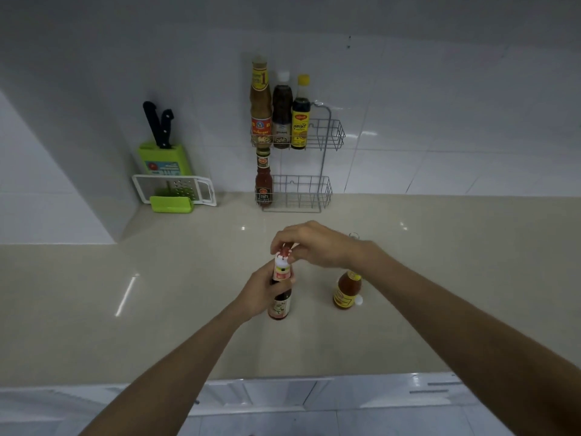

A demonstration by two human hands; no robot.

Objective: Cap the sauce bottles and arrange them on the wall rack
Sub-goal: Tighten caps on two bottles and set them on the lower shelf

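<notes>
Beige counter [157,294]: left hand [262,292] clamps bottle [280,297] upright so right hand [309,245] — fingers pinched on cap [284,252] — can seat it; rack [317,190] w/ free slots behind.

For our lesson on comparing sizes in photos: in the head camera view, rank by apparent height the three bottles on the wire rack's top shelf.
1. Tall amber bottle with red-and-gold label, clearly tallest.
2. Dark bottle with yellow cap and yellow label.
3. Dark brown bottle with white cap.

The last two reach nearly alike; their order is unsure.
</notes>
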